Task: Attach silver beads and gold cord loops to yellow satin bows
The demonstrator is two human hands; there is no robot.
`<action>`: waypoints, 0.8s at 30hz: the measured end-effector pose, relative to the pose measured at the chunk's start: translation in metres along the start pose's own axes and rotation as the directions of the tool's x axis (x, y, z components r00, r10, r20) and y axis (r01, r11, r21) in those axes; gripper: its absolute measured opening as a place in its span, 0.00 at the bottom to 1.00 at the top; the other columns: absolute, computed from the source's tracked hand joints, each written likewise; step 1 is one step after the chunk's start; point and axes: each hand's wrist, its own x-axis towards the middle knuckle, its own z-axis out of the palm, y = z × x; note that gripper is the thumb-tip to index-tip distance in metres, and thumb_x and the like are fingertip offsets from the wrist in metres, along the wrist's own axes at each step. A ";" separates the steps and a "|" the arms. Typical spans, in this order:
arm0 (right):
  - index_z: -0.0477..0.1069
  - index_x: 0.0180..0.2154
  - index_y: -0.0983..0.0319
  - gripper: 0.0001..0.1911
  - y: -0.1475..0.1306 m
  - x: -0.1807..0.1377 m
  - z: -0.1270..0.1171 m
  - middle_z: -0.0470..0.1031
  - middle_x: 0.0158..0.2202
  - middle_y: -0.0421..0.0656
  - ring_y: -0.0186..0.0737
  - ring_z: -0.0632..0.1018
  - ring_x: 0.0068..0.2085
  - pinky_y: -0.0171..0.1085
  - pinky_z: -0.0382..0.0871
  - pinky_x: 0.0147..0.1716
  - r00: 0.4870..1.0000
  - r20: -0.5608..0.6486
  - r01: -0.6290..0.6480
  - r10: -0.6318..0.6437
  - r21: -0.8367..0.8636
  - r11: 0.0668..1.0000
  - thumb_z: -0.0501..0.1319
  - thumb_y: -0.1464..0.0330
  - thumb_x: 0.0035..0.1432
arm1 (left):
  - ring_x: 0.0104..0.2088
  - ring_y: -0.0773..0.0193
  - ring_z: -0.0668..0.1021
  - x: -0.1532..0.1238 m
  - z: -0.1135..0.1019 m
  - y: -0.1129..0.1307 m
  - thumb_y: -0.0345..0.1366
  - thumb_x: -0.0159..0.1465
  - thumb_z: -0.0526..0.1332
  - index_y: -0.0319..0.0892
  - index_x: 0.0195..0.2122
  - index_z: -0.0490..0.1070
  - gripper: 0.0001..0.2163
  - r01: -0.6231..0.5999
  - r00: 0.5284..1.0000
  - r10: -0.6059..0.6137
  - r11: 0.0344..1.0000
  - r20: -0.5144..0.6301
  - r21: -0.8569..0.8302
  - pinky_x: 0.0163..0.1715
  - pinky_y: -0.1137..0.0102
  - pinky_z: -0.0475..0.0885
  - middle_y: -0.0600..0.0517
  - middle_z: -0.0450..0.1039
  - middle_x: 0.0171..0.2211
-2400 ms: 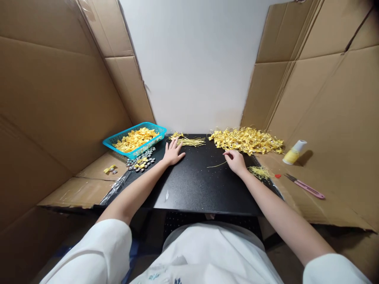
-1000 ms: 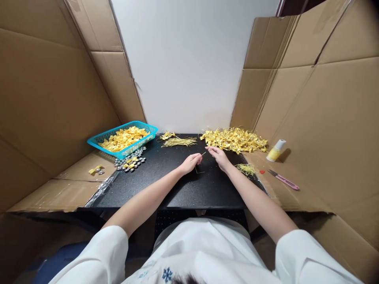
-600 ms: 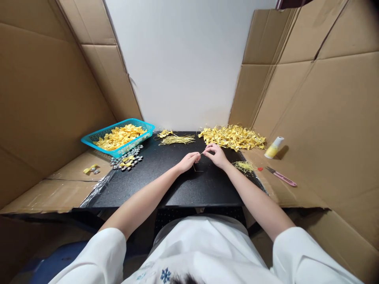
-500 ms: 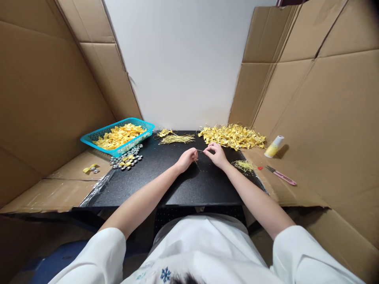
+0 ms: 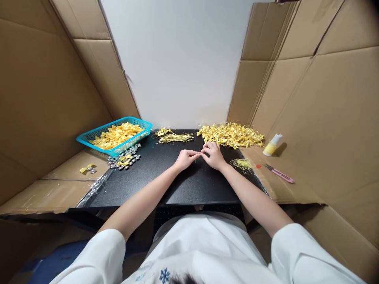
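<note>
My left hand point(image 5: 184, 159) and my right hand point(image 5: 212, 154) meet over the middle of the black table point(image 5: 189, 185). Both pinch the same thin gold wire point(image 5: 197, 154), fingertips nearly touching. Just behind them lies a small bundle of gold wires point(image 5: 174, 137). A big heap of finished gold bows point(image 5: 231, 135) sits at the back right, close to my right hand. A turquoise basket point(image 5: 85, 137) of yellow ribbon pieces stands at the back left, with silver beads point(image 5: 122, 159) spread in front of it.
Cardboard sheets wall in both sides. On the right cardboard lie a yellow glue bottle point(image 5: 272, 144), pink snips point(image 5: 280, 174) and a tuft of gold wire clippings point(image 5: 242, 163). A stray bow with beads point(image 5: 87, 169) lies on the left cardboard.
My left hand left the wire bundle and my right hand left the bow heap. Both came together at the table's middle and closed on one gold wire.
</note>
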 end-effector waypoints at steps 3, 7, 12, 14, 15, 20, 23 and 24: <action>0.74 0.30 0.59 0.05 0.001 -0.001 0.005 0.72 0.39 0.45 0.47 0.67 0.45 0.48 0.57 0.50 0.999 0.031 -0.009 0.009 0.013 1.000 0.61 0.70 0.57 | 0.29 0.60 0.77 -0.002 -0.001 0.003 0.41 0.51 0.69 0.40 0.28 0.82 0.10 -0.026 1.000 0.026 0.997 0.001 0.077 0.33 0.70 0.66 0.49 0.81 0.27; 0.73 0.30 0.60 0.04 0.005 0.000 0.010 0.72 0.39 0.45 0.46 0.69 0.45 0.48 0.59 0.50 0.999 0.028 -0.047 0.045 0.074 0.996 0.61 0.70 0.58 | 0.26 0.65 0.73 -0.002 -0.001 0.006 0.40 0.51 0.68 0.39 0.24 0.79 0.09 -0.043 0.999 0.044 0.994 -0.002 0.098 0.30 0.72 0.63 0.52 0.78 0.23; 0.73 0.38 0.60 0.06 0.016 0.003 0.016 0.74 0.38 0.43 0.40 0.72 0.41 0.40 0.65 0.42 0.995 0.053 -0.097 0.087 0.210 0.973 0.62 0.67 0.58 | 0.25 0.67 0.72 -0.001 0.002 0.007 0.43 0.55 0.63 0.38 0.24 0.74 0.12 -0.022 1.000 0.022 1.000 -0.018 0.000 0.30 0.73 0.64 0.53 0.75 0.22; 0.73 0.37 0.60 0.06 0.019 0.003 0.019 0.75 0.37 0.41 0.37 0.73 0.39 0.37 0.66 0.38 0.993 0.089 -0.101 0.081 0.257 0.961 0.63 0.66 0.57 | 0.26 0.67 0.72 0.000 0.002 0.007 0.43 0.56 0.62 0.38 0.24 0.72 0.12 -0.010 1.000 0.010 0.998 -0.009 -0.056 0.31 0.72 0.65 0.54 0.73 0.22; 0.73 0.35 0.60 0.05 0.020 0.003 0.020 0.75 0.37 0.41 0.37 0.73 0.38 0.36 0.66 0.37 0.992 0.101 -0.103 0.077 0.275 0.956 0.63 0.66 0.56 | 0.26 0.67 0.72 0.000 0.003 0.006 0.43 0.56 0.62 0.38 0.24 0.71 0.12 -0.004 1.000 0.004 0.997 -0.002 -0.079 0.32 0.72 0.66 0.54 0.73 0.22; 0.72 0.29 0.61 0.06 0.020 0.003 0.020 0.75 0.35 0.41 0.37 0.73 0.38 0.37 0.65 0.38 0.991 0.103 -0.108 0.080 0.315 0.943 0.65 0.66 0.55 | 0.27 0.68 0.74 0.002 0.003 0.002 0.42 0.62 0.61 0.38 0.26 0.70 0.13 0.040 0.999 -0.039 0.990 0.013 -0.139 0.34 0.70 0.69 0.55 0.72 0.24; 0.72 0.27 0.61 0.07 0.016 0.003 0.016 0.75 0.34 0.41 0.39 0.72 0.38 0.39 0.64 0.42 0.994 0.082 -0.092 0.070 0.309 0.947 0.66 0.67 0.54 | 0.29 0.68 0.75 0.002 0.005 -0.002 0.43 0.65 0.59 0.36 0.31 0.70 0.14 0.079 0.997 -0.079 0.986 0.005 -0.148 0.34 0.68 0.72 0.53 0.72 0.28; 0.72 0.26 0.60 0.06 0.015 0.003 0.015 0.75 0.34 0.41 0.39 0.71 0.38 0.40 0.63 0.43 0.995 0.073 -0.082 0.063 0.305 0.949 0.66 0.68 0.54 | 0.29 0.68 0.75 0.003 0.005 -0.003 0.43 0.66 0.59 0.36 0.32 0.71 0.14 0.092 0.996 -0.093 0.984 0.000 -0.151 0.34 0.68 0.73 0.53 0.72 0.29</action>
